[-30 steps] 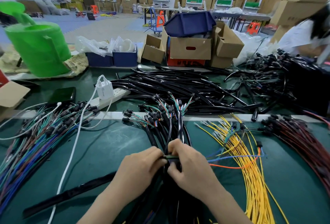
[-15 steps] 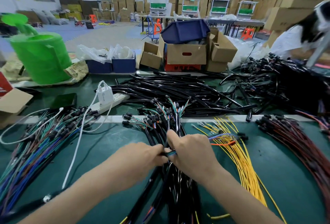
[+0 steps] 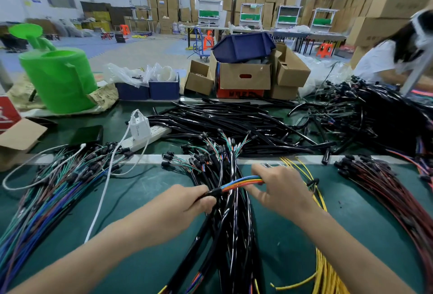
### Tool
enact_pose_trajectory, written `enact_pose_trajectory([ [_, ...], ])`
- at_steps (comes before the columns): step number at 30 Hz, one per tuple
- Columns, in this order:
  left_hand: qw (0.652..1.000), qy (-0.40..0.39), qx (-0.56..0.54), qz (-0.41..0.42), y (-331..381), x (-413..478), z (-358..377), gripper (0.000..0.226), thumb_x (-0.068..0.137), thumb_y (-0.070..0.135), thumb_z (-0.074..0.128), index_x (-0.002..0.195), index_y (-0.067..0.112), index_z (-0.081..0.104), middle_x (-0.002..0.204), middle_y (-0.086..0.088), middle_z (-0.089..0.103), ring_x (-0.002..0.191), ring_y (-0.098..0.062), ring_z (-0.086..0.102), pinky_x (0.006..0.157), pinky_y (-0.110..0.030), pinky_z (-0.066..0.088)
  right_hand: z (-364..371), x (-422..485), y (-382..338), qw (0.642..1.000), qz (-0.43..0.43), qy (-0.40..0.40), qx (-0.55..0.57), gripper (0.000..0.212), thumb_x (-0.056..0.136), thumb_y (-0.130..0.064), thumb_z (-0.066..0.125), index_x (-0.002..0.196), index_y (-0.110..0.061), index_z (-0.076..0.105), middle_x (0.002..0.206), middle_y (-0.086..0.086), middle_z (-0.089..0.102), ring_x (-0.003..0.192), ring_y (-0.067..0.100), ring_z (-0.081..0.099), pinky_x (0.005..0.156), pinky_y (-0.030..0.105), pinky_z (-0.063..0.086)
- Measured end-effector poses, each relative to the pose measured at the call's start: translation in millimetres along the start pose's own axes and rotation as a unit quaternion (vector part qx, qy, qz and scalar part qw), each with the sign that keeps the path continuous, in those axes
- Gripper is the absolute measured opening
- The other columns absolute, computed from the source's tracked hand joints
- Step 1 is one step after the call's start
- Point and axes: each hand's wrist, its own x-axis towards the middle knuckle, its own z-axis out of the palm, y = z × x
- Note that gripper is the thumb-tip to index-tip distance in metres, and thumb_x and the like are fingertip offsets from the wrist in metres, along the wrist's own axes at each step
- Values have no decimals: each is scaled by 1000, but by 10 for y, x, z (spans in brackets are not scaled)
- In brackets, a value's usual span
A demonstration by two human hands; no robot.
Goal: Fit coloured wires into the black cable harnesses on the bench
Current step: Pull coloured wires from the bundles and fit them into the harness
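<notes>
Noted left hand over the middle of the counter's near half, fingers curled round the end of one black harness sleeve. Found a flat band of coloured wires — blue, yellow, orange, green — running out of that sleeve end into the right hand, pinched there between thumb and fingers. Logged both hands over the bundle of black cable harnesses, stretching from the near edge up to the metal strip across the counter. Recorded yellow wires just right of the bundle, dark red wires toward the right edge, mixed blue-green wires toward the left edge. Saw a white power strip with a charger plugged in beyond the metal strip — loose black tubing heaped beside it. Marked a green watering can and cardboard boxes along the far edge.
</notes>
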Motion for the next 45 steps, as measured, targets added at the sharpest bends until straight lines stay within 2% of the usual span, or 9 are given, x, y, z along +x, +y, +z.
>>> enact_pose_trajectory([
  [8, 998, -46, 46, 16, 228, 133, -128, 33, 97, 47, 32, 81, 19, 42, 61, 3, 45, 54, -15, 42, 56, -32, 36, -293, 230, -156, 981, -120, -52, -146, 39, 53, -33, 87, 56, -16, 52, 40, 0, 52, 32, 25, 50, 36, 23, 30],
  [14, 999, -14, 10, 29, 361, 194, 26, 25, 100, 34, 33, 77, 27, 38, 61, 5, 42, 53, -17, 39, 54, -29, 32, -229, 222, -474, 987, -148, -9, -64, 49, 42, -11, 82, 80, -15, 51, 43, -2, 53, 34, 23, 51, 36, 22, 24],
  [18, 1000, 4, -9, 9, 281, 129, -26, 31, 97, 45, 32, 80, 21, 42, 62, 1, 45, 53, -16, 39, 54, -31, 36, -204, 149, -321, 995, -24, -63, 78, 27, 79, -27, 71, 101, -22, 58, 64, -4, 60, 61, 24, 58, 52, 33, 40],
  [22, 1000, -10, -20, -19, 149, 45, -130, 36, 96, 47, 32, 73, 20, 37, 62, -2, 44, 54, -16, 36, 56, -36, 38, -137, 10, 4, 963, 89, -115, 228, 8, 88, -18, 65, 84, -19, 58, 60, -6, 53, 58, 19, 47, 57, 33, 36],
  [26, 996, -76, 22, -47, 98, 21, -86, 37, 99, 45, 31, 84, 13, 42, 66, -4, 46, 56, -19, 37, 55, -33, 35, -133, -40, 99, 982, -48, -173, -55, 31, 91, -52, 51, 81, -22, 56, 69, -2, 62, 64, 26, 60, 52, 29, 32],
  [28, 993, -105, 40, -47, 115, 11, -81, 36, 99, 46, 29, 84, 15, 40, 66, -4, 45, 55, -19, 36, 54, -32, 33, -197, 11, 117, 962, -130, -185, -150, 36, 76, -55, 70, 63, -22, 59, 52, -4, 58, 45, 23, 57, 43, 24, 30],
  [37, 988, -145, 54, -9, 321, 32, 40, 34, 100, 44, 30, 86, 14, 38, 61, 1, 39, 48, -12, 34, 51, -31, 26, -558, 252, -142, 925, -186, -213, -254, 23, 78, -40, 64, 66, -22, 61, 64, -4, 65, 57, 24, 66, 49, 24, 24],
  [41, 993, -110, -29, -10, 364, 27, 57, 31, 99, 42, 35, 78, 19, 37, 57, 3, 38, 49, -11, 32, 50, -26, 30, -493, 220, -155, 940, -172, -232, -183, 22, 93, -40, 47, 86, -22, 57, 90, 2, 67, 83, 30, 65, 58, 30, 28],
  [45, 993, -109, -51, -11, 477, 60, 42, 34, 100, 40, 35, 81, 11, 39, 62, -1, 41, 58, -19, 34, 57, -30, 33, -468, 183, -226, 955, -166, -213, -121, 23, 88, -42, 52, 78, -22, 46, 81, 5, 66, 74, 31, 64, 52, 29, 23],
])
